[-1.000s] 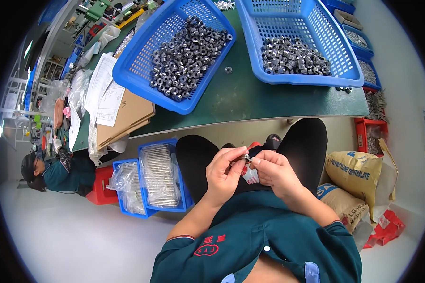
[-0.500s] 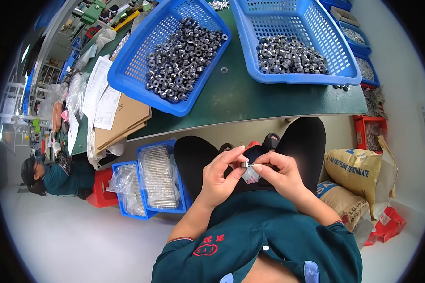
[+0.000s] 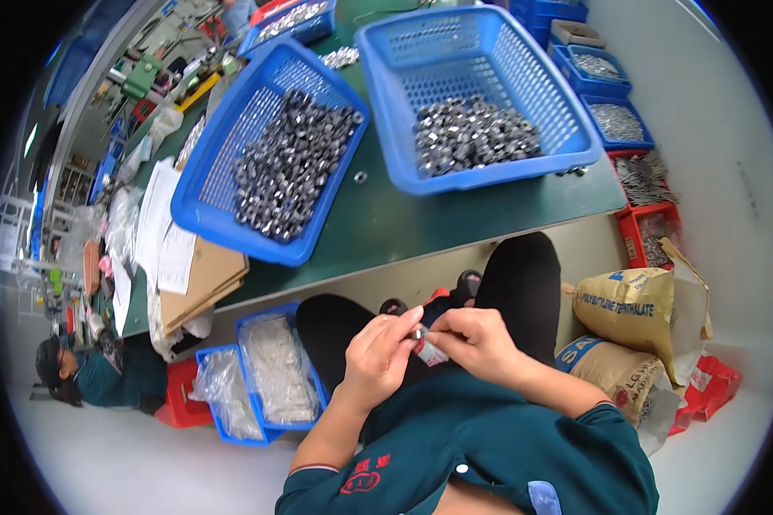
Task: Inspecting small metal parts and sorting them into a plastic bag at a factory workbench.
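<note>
Between the left hand (image 3: 374,354) and the right hand (image 3: 474,342) lay a small metal piece (image 3: 419,334), pinched by the left; right-hand grip and long axis could not be determined

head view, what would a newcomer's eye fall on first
Probably the left blue perforated basket and right blue perforated basket, side by side on the green tabletop, each holding heaped metal pieces. Next, the left hand and right hand, together at a small metal part below the picture's centre. Then the yellow sack toward the right.
</note>
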Action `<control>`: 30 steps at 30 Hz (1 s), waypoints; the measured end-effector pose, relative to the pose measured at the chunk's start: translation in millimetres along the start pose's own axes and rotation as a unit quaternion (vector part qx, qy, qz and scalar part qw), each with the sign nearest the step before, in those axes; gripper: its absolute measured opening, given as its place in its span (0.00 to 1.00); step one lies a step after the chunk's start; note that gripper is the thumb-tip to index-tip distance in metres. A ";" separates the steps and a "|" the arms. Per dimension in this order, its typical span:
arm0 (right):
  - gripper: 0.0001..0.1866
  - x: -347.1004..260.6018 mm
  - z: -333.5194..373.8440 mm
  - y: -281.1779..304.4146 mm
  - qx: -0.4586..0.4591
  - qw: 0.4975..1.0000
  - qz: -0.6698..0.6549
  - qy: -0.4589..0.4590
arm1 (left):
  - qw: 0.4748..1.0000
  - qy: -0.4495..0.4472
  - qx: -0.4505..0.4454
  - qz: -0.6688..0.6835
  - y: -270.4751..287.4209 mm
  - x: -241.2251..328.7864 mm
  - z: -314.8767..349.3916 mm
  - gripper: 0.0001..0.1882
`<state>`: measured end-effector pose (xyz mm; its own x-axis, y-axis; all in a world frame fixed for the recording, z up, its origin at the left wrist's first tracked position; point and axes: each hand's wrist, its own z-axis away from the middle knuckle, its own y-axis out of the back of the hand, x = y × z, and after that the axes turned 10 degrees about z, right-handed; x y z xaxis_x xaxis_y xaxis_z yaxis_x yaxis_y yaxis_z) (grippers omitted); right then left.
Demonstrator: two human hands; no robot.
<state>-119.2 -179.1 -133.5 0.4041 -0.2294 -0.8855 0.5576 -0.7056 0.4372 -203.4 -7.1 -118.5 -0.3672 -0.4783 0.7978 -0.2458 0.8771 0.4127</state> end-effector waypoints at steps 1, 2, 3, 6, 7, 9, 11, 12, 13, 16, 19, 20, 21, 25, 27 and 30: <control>0.05 0.2 0.3 1.3 -0.025 0.995 -0.074 -0.068 | 1.000 -0.024 -0.005 -0.009 -0.7 -1.8 -2.4 0.28; 0.07 2.2 1.5 2.0 -0.052 0.978 -0.150 -0.134 | 0.999 -0.034 -0.008 -0.006 -1.7 -1.7 -6.3 0.28; 0.09 5.2 2.3 4.4 -0.063 0.969 -0.176 -0.163 | 0.998 -0.056 -0.028 -0.019 -3.1 -1.9 -11.1 0.28; 0.10 14.3 1.8 11.9 -0.076 0.915 -0.308 -0.250 | 0.994 -0.084 -0.064 -0.042 -6.0 0.6 -26.4 0.28; 0.11 15.8 1.6 16.9 -0.078 0.887 -0.361 -0.277 | 0.991 -0.096 -0.077 -0.058 -6.9 2.6 -33.8 0.26; 0.11 15.2 0.7 21.1 -0.035 0.897 -0.362 -0.250 | 0.985 -0.119 -0.087 -0.092 -6.7 10.6 -49.4 0.22; 0.10 29.4 3.7 21.0 0.068 0.943 -0.269 -0.183 | 0.975 -0.153 -0.084 -0.138 -1.8 15.9 -70.4 0.20; 0.08 33.9 3.5 25.8 0.129 0.961 -0.206 -0.136 | 0.979 -0.152 -0.072 -0.118 0.1 15.4 -81.7 0.18; 0.08 47.2 7.5 28.6 0.145 0.952 -0.227 -0.147 | 0.978 -0.169 -0.042 -0.117 1.9 18.8 -95.1 0.18; 0.06 68.8 9.6 24.5 0.161 0.970 -0.124 -0.131 | 0.970 -0.215 0.053 -0.102 15.2 29.6 -139.7 0.14; 0.05 94.9 10.2 4.8 0.171 0.975 0.129 -0.060 | 0.968 -0.225 0.024 -0.110 14.0 11.6 -187.1 0.10; 0.06 106.0 13.7 0.2 0.167 0.970 0.175 -0.039 | 0.972 -0.196 -0.021 -0.130 9.3 2.8 -202.8 0.08; 0.06 117.6 16.2 -8.4 0.157 0.964 0.213 -0.009 | 0.970 -0.182 -0.058 -0.153 8.9 -13.9 -214.3 0.07; 0.05 144.5 34.4 -17.0 0.107 0.939 0.323 0.042 | 0.957 -0.107 -0.099 -0.251 -17.1 -61.4 -244.1 0.07; 0.05 146.9 30.2 -21.1 0.106 0.944 0.308 0.054 | 0.949 -0.063 -0.131 -0.279 -21.5 -68.1 -248.8 0.07; 0.05 144.7 25.9 -20.2 0.112 0.951 0.285 0.045 | 0.969 -0.157 -0.075 -0.177 -10.5 -72.2 -248.4 0.11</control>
<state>-90.7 -215.3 -274.5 0.6610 -0.5651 -0.4937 0.0662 -0.6115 0.7885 48.6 29.2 -71.2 -0.5440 -0.7192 0.4321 -0.2818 0.6417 0.7133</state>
